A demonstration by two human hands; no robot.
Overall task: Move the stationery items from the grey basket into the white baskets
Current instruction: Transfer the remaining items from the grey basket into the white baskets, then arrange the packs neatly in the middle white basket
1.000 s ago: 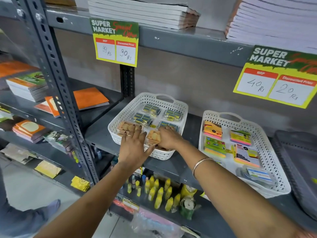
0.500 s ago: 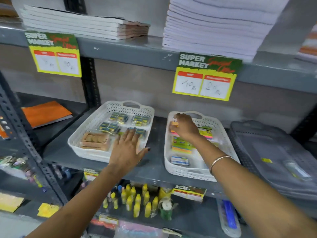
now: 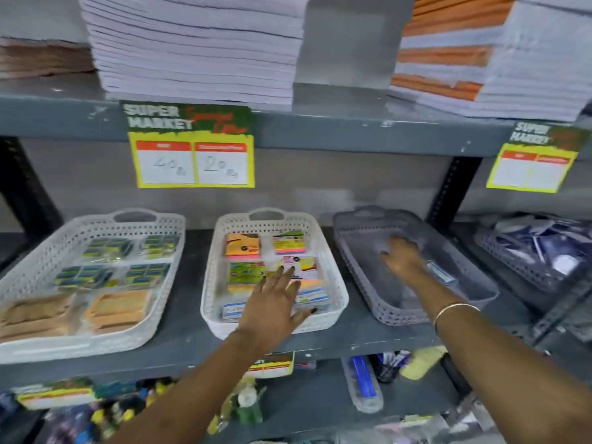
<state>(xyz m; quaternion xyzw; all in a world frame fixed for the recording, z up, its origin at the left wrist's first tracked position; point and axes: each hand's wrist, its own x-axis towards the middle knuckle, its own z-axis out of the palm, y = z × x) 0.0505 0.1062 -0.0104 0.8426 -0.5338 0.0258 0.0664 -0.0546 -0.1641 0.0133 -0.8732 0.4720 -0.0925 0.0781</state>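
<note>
Grey metal shelf [image 3: 320, 344] carries three perforated plastic baskets in a row, under a yellow price tag [image 3: 192, 161] and stacks of white notebooks [image 3: 198, 49]. At the left, the wide white basket [image 3: 48, 251] holds green-and-blue packs and tan packs. The middle white basket [image 3: 333, 277] holds bright sticky-note pads [image 3: 243, 246]; the left hand [image 3: 272, 309] lies over its front, fingers spread apart. At the right, the grey basket [image 3: 474, 283] holds a small clear packet [image 3: 440, 273], with the right hand [image 3: 403, 261] reaching inside just beside it, blurred, so its fingers cannot be told.
</note>
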